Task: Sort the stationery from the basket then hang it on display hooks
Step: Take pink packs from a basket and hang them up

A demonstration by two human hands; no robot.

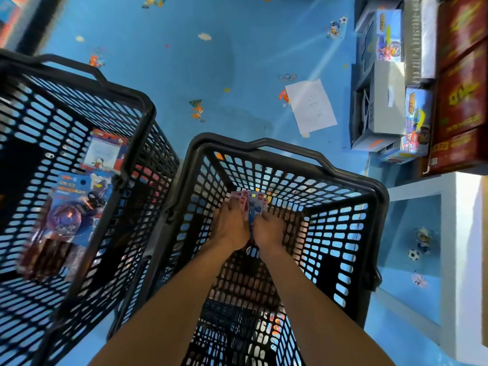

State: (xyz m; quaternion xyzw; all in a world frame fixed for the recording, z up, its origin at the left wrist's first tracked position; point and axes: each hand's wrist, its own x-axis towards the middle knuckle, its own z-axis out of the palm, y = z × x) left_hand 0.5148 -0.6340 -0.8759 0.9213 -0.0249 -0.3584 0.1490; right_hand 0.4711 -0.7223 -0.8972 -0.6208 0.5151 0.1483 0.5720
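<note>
Both my arms reach down into a black mesh basket (290,154) on the blue floor. My left hand (229,228) and my right hand (269,229) sit side by side at the basket's bottom, together gripping a small stack of stationery packs (250,204), pink and blue-white with red labels. The packs fan out just beyond my fingertips. More packaged items (274,328) lie lower in the same basket, partly hidden by my forearms.
A second black basket (132,101) stands to the left, holding a blue blister-packed toy (76,204) and a white card pack (103,151). A white paper sheet (310,105) lies on the floor. Boxed goods (390,101) and red cartons (459,96) are stacked at right, above a white shelf (464,233).
</note>
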